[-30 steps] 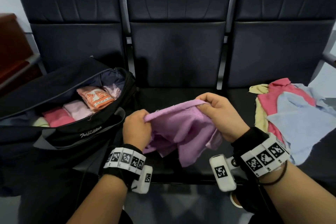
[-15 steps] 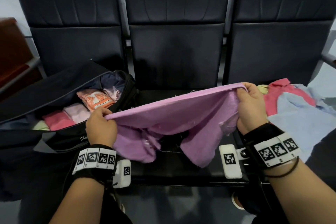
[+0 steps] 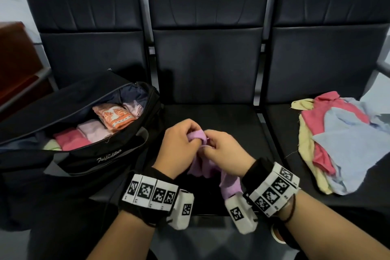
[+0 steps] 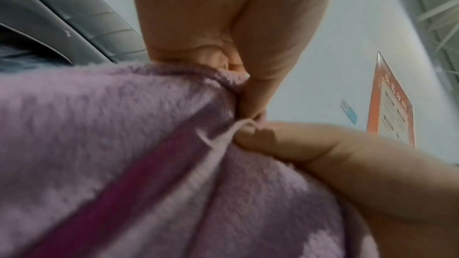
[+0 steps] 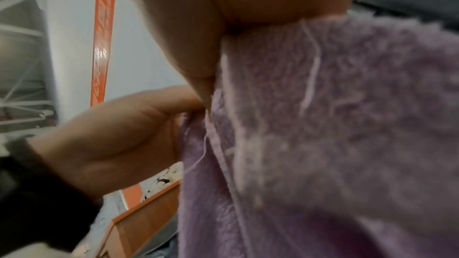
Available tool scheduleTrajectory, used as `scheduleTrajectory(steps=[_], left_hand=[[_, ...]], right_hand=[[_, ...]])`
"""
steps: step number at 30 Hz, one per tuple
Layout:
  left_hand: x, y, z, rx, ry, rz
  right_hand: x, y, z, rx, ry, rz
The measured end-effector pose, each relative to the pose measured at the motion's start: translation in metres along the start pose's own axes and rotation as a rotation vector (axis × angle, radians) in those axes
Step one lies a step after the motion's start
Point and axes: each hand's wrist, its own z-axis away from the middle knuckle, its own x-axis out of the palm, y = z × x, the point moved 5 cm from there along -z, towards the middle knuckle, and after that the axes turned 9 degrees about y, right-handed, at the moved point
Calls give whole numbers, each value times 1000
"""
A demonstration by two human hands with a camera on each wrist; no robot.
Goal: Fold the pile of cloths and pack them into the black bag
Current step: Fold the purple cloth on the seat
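One purple cloth hangs bunched over the middle seat, pinched at its top by the curled fingers of the left hand and right hand, between the open black bag and the cloth pile.

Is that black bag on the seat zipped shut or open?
Open: the black bag gapes, showing folded cloths packed inside.

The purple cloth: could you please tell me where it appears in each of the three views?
Head: the purple cloth hangs at lower centre, bunched between the left hand and the right hand.
Left wrist: it fills the lower left.
Right wrist: it fills the right side.
Shared landmark: the two hands meeting at the cloth's top edge.
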Motion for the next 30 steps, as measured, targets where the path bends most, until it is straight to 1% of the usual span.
scheduleTrajectory(steps=[2, 5, 7, 9, 12, 14, 17, 19, 20, 23, 24, 25, 27, 30], left_hand=[[-1, -5, 1, 6, -71, -7], [-6, -27, 1, -89, -194, -61], [-9, -39, 4, -138, -241, -82], [-15, -49, 6, -151, -237, -91], [-27, -59, 4, -179, -192, -83], [-37, -61, 1, -162, -160, -75], [-47, -60, -2, -187, -156, 40], [-49, -61, -7, -243, -128, 113], [-50, -64, -8, -276, -73, 120], [-57, -77, -7, -379, 171, 98], [-57, -79, -5, -399, 202, 99], [-54, -80, -2, -415, 198, 107], [-43, -77, 2, -428, 147, 141], [-22, -62, 8, -352, 45, 118]], right_hand=[[-6, 7, -2, -5, 42, -11], [-26, 19, -6, 17, 149, -97], [-40, 26, -8, 44, 216, -157], [-51, 31, -11, 59, 259, -179], [-66, 36, -13, 78, 314, -194], [-75, 39, -14, 97, 350, -215], [-82, 42, -19, 114, 380, -252], [-83, 47, -21, 153, 378, -295], [-82, 51, -22, 189, 360, -313], [-80, 66, -17, 302, 304, -361], [-79, 69, -13, 325, 290, -386], [-76, 69, -9, 344, 272, -412], [-67, 68, -1, 378, 225, -477], [-49, 58, 6, 427, 143, -615]])
